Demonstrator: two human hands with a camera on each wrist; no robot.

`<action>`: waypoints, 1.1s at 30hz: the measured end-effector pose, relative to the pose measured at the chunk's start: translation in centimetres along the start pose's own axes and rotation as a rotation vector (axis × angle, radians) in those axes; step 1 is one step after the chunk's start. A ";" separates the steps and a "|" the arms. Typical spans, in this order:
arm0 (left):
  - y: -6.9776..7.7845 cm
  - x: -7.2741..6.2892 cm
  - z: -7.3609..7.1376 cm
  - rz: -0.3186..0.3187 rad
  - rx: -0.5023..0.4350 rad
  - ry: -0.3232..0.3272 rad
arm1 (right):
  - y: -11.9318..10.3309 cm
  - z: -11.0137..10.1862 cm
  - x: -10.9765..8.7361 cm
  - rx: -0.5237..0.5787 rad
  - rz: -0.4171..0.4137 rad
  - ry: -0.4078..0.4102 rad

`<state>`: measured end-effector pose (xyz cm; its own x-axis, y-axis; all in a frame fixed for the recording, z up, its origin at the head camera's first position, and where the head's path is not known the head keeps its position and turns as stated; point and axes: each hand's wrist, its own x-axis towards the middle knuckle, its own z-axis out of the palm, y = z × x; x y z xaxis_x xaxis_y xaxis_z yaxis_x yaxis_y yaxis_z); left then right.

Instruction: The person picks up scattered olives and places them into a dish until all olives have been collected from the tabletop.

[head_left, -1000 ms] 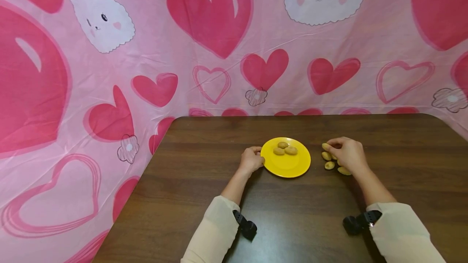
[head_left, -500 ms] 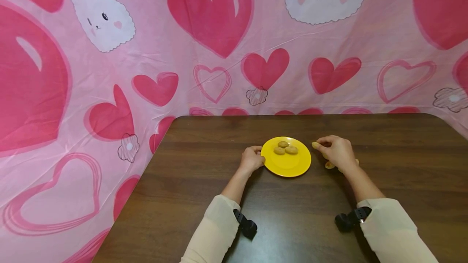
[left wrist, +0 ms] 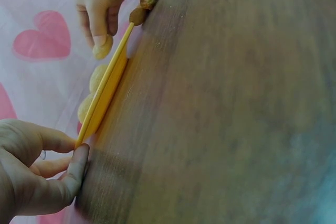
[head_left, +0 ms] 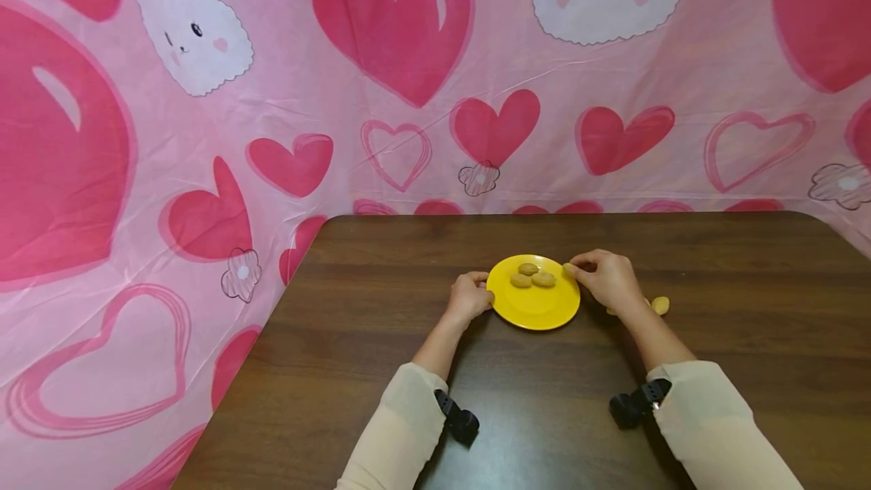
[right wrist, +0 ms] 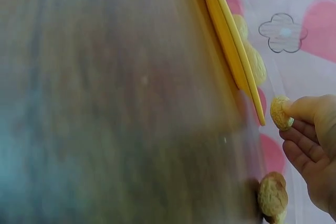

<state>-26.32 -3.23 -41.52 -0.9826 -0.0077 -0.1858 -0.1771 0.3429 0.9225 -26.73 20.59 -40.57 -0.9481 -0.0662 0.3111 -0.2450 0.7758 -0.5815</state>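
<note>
A yellow plate point(head_left: 537, 313) lies on the table with three small yellow-brown oval pieces point(head_left: 543, 279) grouped on its far half. They look like wrinkled dried fruit; the exact kind is unclear. At the plate's left rim my left hand point(head_left: 469, 298) pinches the edge, thumb on one face and fingers on the other in the left wrist view. My right hand point(head_left: 609, 280) is at the plate's right rim, pinching one wrinkled oval piece point(right wrist: 280, 113) between thumb and fingers. In both wrist views that piece hangs just above the rim, apart from it.
More loose oval pieces point(head_left: 660, 305) lie on the brown wooden table point(head_left: 544, 407) right of the plate, partly hidden by the right hand and forearm. Behind the table hangs a pink cloth point(head_left: 408, 150) printed with hearts. Each wrist wears a black camera point(head_left: 629, 408).
My right hand has carried the pinched piece leftward from the loose pieces to the plate's right rim. My left hand and the plate have stayed in place.
</note>
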 end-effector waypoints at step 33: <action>0.1 0.0 0.0 -0.002 0.021 0.008 | -1.9 2.8 1.9 -0.036 -0.071 -0.070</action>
<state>-26.33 -3.17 -41.48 -0.9825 -0.0157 -0.1854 -0.1784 0.3629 0.9146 -28.63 17.27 -40.97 -0.9407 -0.1650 0.2964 -0.3061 0.7895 -0.5320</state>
